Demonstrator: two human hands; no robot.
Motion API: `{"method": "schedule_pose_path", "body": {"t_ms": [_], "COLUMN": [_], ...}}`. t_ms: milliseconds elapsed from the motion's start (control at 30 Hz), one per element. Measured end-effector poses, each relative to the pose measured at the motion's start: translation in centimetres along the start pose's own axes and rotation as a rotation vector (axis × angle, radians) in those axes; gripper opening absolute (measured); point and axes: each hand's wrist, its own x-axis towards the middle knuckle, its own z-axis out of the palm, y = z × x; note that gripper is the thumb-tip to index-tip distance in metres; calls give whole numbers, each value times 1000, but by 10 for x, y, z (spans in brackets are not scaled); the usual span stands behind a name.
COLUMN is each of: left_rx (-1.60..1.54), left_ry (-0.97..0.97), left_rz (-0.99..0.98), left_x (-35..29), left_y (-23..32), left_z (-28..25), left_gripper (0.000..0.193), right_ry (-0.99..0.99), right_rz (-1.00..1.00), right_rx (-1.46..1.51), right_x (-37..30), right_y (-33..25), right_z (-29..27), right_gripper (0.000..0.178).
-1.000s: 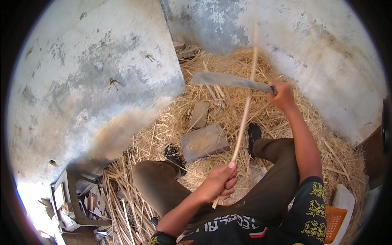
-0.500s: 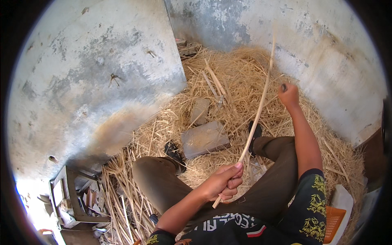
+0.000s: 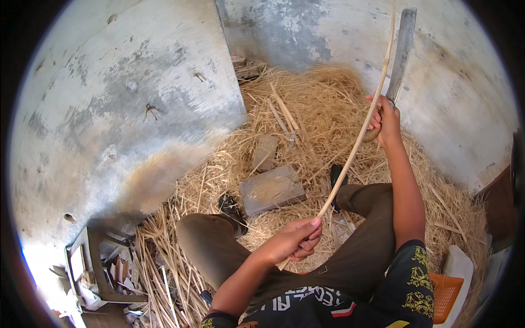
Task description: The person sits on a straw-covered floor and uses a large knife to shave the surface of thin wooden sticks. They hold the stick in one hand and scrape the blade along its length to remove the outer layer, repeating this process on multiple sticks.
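Observation:
My left hand (image 3: 295,240) is closed around the lower part of a long, thin, pale bamboo strip (image 3: 350,158). The strip slants up and away to the right, bowing slightly, and leaves the view at the top. In my right hand (image 3: 387,123) is a machete (image 3: 402,52), its wide grey blade pointing up and away beside the right wall. The strip passes just left of the right hand; whether they touch I cannot tell. A brown bit of the machete's handle shows below my fingers.
Between my bent legs lies a flat grey block (image 3: 272,190), with a smaller slab (image 3: 265,153) beyond it. Straw-like shavings (image 3: 328,98) cover the floor. Bamboo strips (image 3: 169,279) are heaped at left, beside a wooden frame (image 3: 98,262). An orange basket (image 3: 445,298) stands at lower right.
My right hand has turned and moved slightly down; the machete's blade now shows fully, pointing up. The strip's far end has swung right and my left hand has shifted slightly.

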Motion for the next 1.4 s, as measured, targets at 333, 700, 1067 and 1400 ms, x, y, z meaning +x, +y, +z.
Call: {"method": "schedule_pose_path", "body": {"t_ms": [333,700,1067,1400], "left_rx": [294,235,40,537], "left_ry": [169,172,286,640], "left_rz": [-26,95,212,503], "left_x": [7,14,8,21], "left_y": [3,3,5,-16], "left_z": [-13,-10,-12,-14], "left_gripper": [42,44,39,33], "right_ry": [-24,-180,-330,-125], "right_rz": [-96,64,78,-451], "right_rx": [89,58,-101,-1131], "right_x": [-17,-42,-74,-26], "right_y": [-24,-9,0,45], "right_z": [10,35,71,32], "right_gripper": [26,24,27,40]}}
